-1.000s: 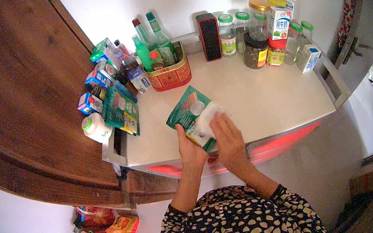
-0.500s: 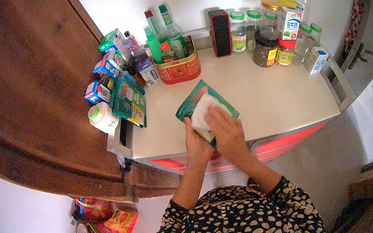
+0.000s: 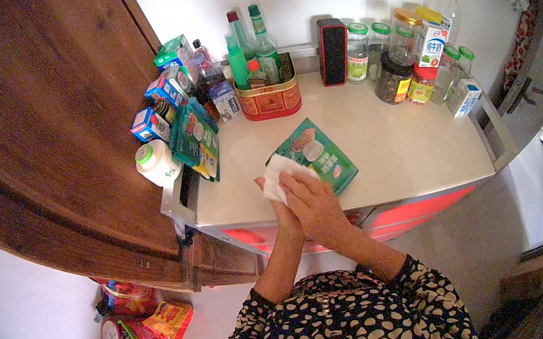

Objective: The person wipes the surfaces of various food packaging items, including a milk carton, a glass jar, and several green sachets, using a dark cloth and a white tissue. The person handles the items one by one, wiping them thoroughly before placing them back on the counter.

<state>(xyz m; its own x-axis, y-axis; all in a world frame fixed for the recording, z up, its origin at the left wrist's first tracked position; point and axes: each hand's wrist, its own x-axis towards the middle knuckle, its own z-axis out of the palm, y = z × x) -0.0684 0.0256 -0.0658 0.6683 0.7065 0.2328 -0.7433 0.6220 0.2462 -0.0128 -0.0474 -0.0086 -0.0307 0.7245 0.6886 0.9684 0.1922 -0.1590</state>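
A folded white cloth (image 3: 280,171) is pressed between my two hands, over the near left edge of a green pouch. My right hand (image 3: 315,201) lies on top, its fingers bent over the cloth. Below it, my left hand (image 3: 284,218) holds the cloth from underneath, its thumb at the left edge; most of its fingers are hidden. The green pouch (image 3: 326,158) lies flat and slanted on the pale cabinet top (image 3: 395,151), just beyond my hands.
At the back stand a red and gold tin (image 3: 272,101) of bottles, a black speaker (image 3: 333,55) and several glass jars (image 3: 357,51). Boxes, another green pouch (image 3: 196,142) and a white jar (image 3: 156,164) crowd the left side. Metal rails (image 3: 499,135) edge the top.
My left hand has let go of the green pouch, which now lies on the cabinet top. Both hands have drawn slightly left and nearer with the white cloth. The view has shifted a little.
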